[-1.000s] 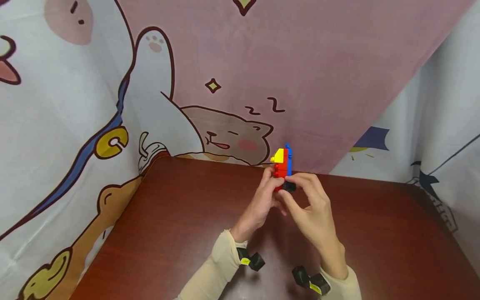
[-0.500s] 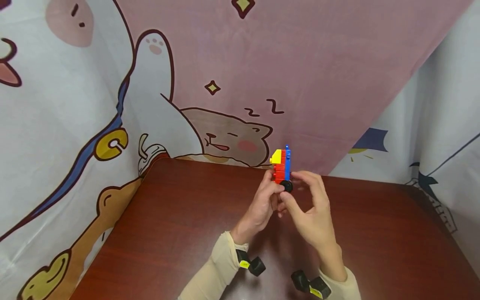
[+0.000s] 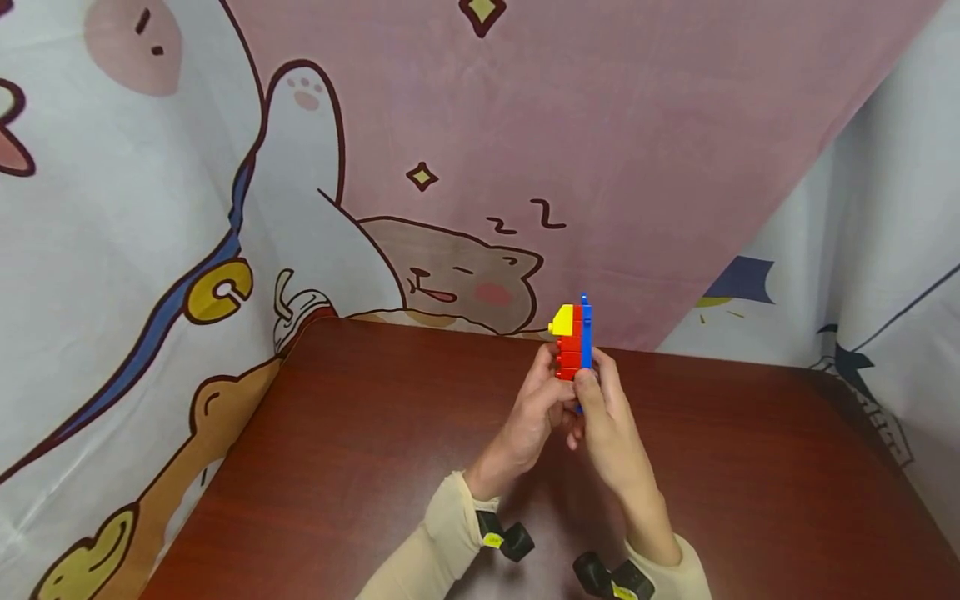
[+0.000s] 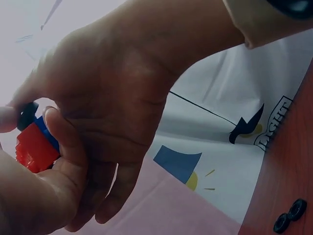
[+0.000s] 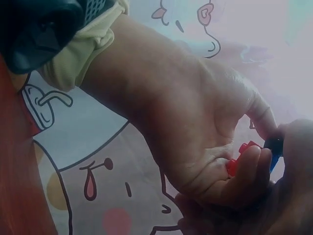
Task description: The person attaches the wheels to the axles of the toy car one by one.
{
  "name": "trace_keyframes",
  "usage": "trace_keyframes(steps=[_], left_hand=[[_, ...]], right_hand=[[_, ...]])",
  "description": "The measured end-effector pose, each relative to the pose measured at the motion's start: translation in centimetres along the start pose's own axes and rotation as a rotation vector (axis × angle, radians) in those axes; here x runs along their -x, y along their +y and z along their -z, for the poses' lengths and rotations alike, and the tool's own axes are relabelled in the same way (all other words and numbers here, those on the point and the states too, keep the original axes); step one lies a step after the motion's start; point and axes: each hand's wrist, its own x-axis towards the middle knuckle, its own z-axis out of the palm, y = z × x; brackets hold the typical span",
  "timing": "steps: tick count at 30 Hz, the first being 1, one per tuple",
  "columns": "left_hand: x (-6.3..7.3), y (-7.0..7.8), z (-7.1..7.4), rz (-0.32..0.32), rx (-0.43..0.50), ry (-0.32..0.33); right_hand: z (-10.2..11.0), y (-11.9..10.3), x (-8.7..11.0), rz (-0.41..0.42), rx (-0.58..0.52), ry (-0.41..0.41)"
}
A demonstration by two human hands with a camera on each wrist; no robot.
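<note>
A small toy brick model (image 3: 568,354) stands upright between both hands above the table. Red bricks are stacked in its middle, a yellow sloped brick (image 3: 562,320) juts left near the top, and a long blue strip (image 3: 587,337) runs along the right side. My left hand (image 3: 523,427) grips its lower left part. My right hand (image 3: 618,433) holds the lower right, thumb on the near face. A black wheel (image 4: 28,115) shows at the model by the right thumb in the left wrist view; in the head view the hands hide it. The model's lower end is mostly covered.
On the dark red-brown table (image 3: 360,500) lie two small black wheels (image 4: 289,215), seen in the left wrist view. Printed cloth (image 3: 637,150) hangs behind and on both sides. Each wrist carries a black camera (image 3: 504,535) over a pale sleeve.
The right fingers have moved from spread around the wheel to close against the model, the thumb now covering the wheel. The model has shifted slightly right and down. The left hand keeps its grip.
</note>
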Motion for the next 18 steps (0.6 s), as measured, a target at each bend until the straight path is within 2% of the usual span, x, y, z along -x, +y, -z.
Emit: trace_keyframes(steps=[5, 11, 14, 18], left_hand=[[0.11, 0.28, 0.07, -0.028, -0.03, 0.006], [0.23, 0.27, 0.25, -0.101, -0.077, -0.01], [0.24, 0.16, 0.33, -0.096, -0.085, -0.015], [0.22, 0.2, 0.43, -0.07, -0.057, -0.027]], right_hand=[[-0.39, -0.13, 0.0, -0.009, -0.047, -0.019], [-0.74, -0.4, 0.1, 0.035, -0.104, -0.011], [-0.81, -0.51, 0.16, 0.035, -0.107, -0.013], [-0.82, -0.57, 0.21, -0.005, -0.108, -0.031]])
